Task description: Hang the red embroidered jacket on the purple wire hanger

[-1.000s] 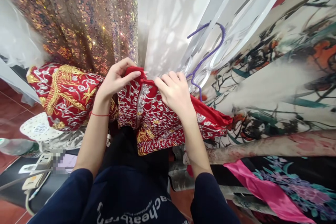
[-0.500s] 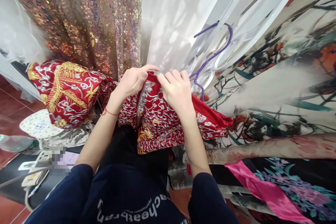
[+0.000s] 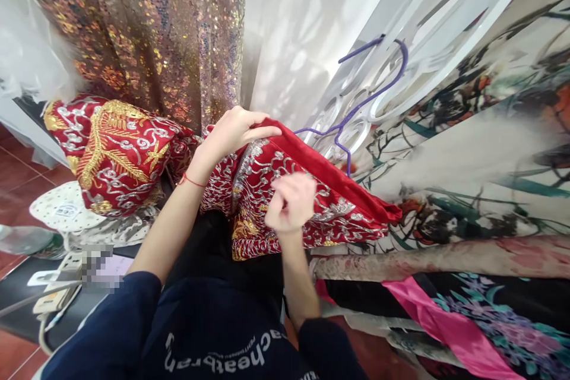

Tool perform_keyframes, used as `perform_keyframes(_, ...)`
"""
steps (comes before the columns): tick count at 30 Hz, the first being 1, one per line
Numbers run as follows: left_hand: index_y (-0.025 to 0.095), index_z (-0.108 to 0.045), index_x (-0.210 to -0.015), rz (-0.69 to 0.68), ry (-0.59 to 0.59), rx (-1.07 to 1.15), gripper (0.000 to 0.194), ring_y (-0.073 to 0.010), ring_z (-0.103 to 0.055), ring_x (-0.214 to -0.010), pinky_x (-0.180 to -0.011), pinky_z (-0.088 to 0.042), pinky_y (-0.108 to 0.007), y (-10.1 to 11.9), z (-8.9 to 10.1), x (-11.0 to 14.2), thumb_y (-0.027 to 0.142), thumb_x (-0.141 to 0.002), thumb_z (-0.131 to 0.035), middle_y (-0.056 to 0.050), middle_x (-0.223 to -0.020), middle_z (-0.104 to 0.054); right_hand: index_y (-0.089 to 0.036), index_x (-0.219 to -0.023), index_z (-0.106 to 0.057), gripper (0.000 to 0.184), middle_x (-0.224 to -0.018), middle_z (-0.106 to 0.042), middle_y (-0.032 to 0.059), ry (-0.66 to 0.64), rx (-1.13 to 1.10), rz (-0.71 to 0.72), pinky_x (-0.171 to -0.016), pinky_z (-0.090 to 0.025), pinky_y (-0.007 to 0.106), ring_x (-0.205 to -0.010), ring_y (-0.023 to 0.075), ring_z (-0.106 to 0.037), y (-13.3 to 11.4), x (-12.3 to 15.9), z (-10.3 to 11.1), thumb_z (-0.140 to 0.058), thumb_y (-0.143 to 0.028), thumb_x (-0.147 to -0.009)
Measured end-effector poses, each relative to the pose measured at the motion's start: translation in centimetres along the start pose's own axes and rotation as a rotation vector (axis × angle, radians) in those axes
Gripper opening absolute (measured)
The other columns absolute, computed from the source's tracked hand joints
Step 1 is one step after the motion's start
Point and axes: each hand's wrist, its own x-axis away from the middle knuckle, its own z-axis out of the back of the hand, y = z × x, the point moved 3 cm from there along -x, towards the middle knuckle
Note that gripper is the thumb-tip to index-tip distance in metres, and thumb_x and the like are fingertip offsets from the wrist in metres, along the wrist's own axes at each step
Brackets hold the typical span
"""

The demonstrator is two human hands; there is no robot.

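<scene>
My left hand (image 3: 234,133) pinches the upper edge of a red garment (image 3: 267,190) embroidered in silver and gold, its index finger lying along the folded edge. The garment is draped across my lap, with a plain red band (image 3: 329,166) along its upper border. In front of it my right hand (image 3: 291,202) is curled closed and slightly blurred. Whatever its fingers hold, if anything, is too small to make out. Just beyond the red band shows a purple hanger (image 3: 341,126), partly hidden by the cloth.
More gold-embroidered red fabric (image 3: 120,154) is bunched at the left. A sequined cloth (image 3: 160,29) hangs behind. Floral fabric (image 3: 467,172) covers the right side. On a dark seat lie a power strip (image 3: 57,297) and cable; a plastic bottle (image 3: 31,240) is beside them.
My right hand has left the upper edge and come down toward my body, uncovering the red band. My left hand stays on the edge. The hanger has shifted slightly right in view.
</scene>
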Motion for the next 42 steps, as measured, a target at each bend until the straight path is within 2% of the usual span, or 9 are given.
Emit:
perform_keyframes(1,0.016,-0.057,-0.058,0.012,-0.013,0.011,0.050,-0.0085,-0.022,-0.054,-0.057,-0.022,-0.026,0.0,-0.1,-0.1,0.053,-0.092,-0.060,0.006,-0.050,-0.034,-0.023,-0.098,-0.062,0.021,-0.076,-0.066,0.0008,-0.022,-0.039,-0.136,-0.073,-0.053,0.032,-0.074,0.0160,-0.064,-0.9,2.2,-0.7,-0.047,-0.012,-0.089)
perform_keyframes(5,0.016,-0.058,-0.056,0.037,-0.056,0.064,0.053,-0.0083,-0.022,-0.054,-0.056,-0.021,-0.026,0.0,-0.2,-0.3,0.055,-0.091,-0.060,0.006,-0.051,-0.031,-0.020,-0.103,-0.062,0.017,-0.072,-0.069,0.0004,-0.509,-0.238,-0.995,-0.057,-0.051,0.026,-0.055,0.0139,-0.063,-2.1,11.2,-5.5,-0.051,-0.028,-0.093)
perform_keyframes(8,0.016,-0.064,-0.061,0.054,-0.070,0.088,0.051,-0.0084,-0.023,-0.054,-0.054,-0.021,-0.026,0.2,-0.2,-0.2,0.056,-0.091,-0.059,0.006,-0.052,-0.032,-0.020,-0.103,-0.062,0.024,-0.071,-0.069,-0.0002,-0.594,-0.438,-1.322,-0.055,-0.052,0.024,-0.057,0.0149,-0.067,-1.8,14.4,-8.1,-0.059,-0.040,-0.090)
perform_keyframes(13,0.015,-0.070,-0.068,0.037,-0.041,0.109,0.049,-0.0086,-0.028,-0.053,-0.052,-0.022,-0.026,0.7,0.0,0.0,0.056,-0.091,-0.059,0.005,-0.050,-0.034,-0.019,-0.096,-0.060,0.036,-0.077,-0.071,0.0018,-0.482,-0.531,-1.395,-0.052,-0.053,0.022,-0.056,0.0132,-0.067,-1.0,14.3,-9.7,-0.053,-0.054,-0.092)
perform_keyframes(17,0.016,-0.072,-0.072,0.044,-0.027,0.125,0.045,-0.0091,-0.033,-0.052,-0.052,-0.024,-0.026,0.8,-0.1,0.0,0.055,-0.091,-0.060,0.005,-0.048,-0.037,-0.020,-0.092,-0.059,0.039,-0.067,-0.067,-0.0017,-0.376,-0.523,-1.448,-0.045,-0.046,0.020,-0.046,0.0118,-0.062,-1.3,14.3,-10.0,-0.057,-0.059,-0.090)
perform_keyframes(23,0.016,-0.074,-0.076,0.062,-0.011,0.122,0.043,-0.0096,-0.039,-0.054,-0.054,-0.029,-0.026,0.8,-0.3,0.1,0.054,-0.092,-0.059,0.005,-0.049,-0.041,-0.023,-0.086,-0.062,0.027,-0.066,-0.067,-0.0012,-0.436,-0.255,-1.327,-0.052,-0.044,0.021,-0.052,0.0127,-0.061,-1.2,13.6,-9.8,-0.059,-0.048,-0.093)
perform_keyframes(27,0.017,-0.073,-0.074,0.057,-0.007,0.119,0.044,-0.0093,-0.038,-0.054,-0.053,-0.029,-0.026,0.8,-0.4,0.0,0.054,-0.092,-0.059,0.005,-0.049,-0.039,-0.023,-0.083,-0.058,0.026,-0.063,-0.064,-0.0030,-0.360,-0.465,-1.413,-0.049,-0.044,0.022,-0.047,0.0119,-0.059,-1.3,13.4,-10.2,-0.058,-0.048,-0.091)
perform_keyframes(33,0.016,-0.073,-0.074,0.061,-0.002,0.117,0.044,-0.0089,-0.036,-0.053,-0.052,-0.025,-0.026,0.9,-0.4,0.0,0.055,-0.091,-0.059,0.005,-0.049,-0.040,-0.020,-0.078,-0.059,0.032,-0.059,-0.061,-0.0050,-0.211,-0.764,-1.568,-0.038,-0.034,0.018,-0.039,0.0074,-0.052,-1.7,13.5,-10.0,-0.064,-0.052,-0.081)
perform_keyframes(42,0.017,-0.072,-0.072,0.077,-0.035,0.128,0.045,-0.0093,-0.032,-0.053,-0.053,-0.025,-0.026,0.9,-0.5,0.0,0.055,-0.091,-0.059,0.005,-0.050,-0.039,-0.022,-0.069,-0.053,0.033,-0.064,-0.057,-0.0034,-0.058,-0.658,-1.579,-0.058,-0.044,0.022,-0.060,0.0101,-0.050,-1.2,13.5,-9.8,-0.063,-0.052,-0.077)
